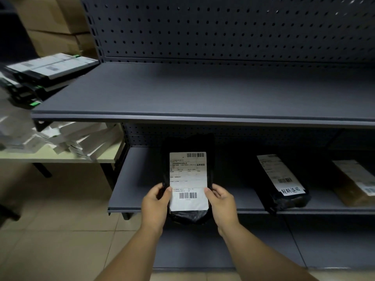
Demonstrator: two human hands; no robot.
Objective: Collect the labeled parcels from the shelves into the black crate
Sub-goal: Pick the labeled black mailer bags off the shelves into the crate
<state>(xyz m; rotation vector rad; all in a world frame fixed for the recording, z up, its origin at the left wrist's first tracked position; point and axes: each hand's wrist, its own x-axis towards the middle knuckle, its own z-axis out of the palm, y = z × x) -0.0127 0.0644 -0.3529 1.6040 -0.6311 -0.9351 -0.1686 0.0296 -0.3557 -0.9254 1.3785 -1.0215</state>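
A black plastic parcel (187, 175) with a white barcode label sits at the front of the lower grey shelf (134, 191), its near end past the shelf edge. My left hand (155, 203) grips its left edge with the thumb on the label. On the opposite edge my right hand (222, 201) grips the same way. A second black parcel (282, 183) with a label and handwritten writing lies to the right on the same shelf. Further right lies a brown paper parcel (353, 183) with a label. The black crate is not in view.
The upper shelf (203, 92) is bare, backed by a perforated panel. To the left, dark flat boxes (40, 76) are stacked, and white boxes (67, 138) lie piled on a pale table. Cardboard cartons stand behind. The floor is beige tile.
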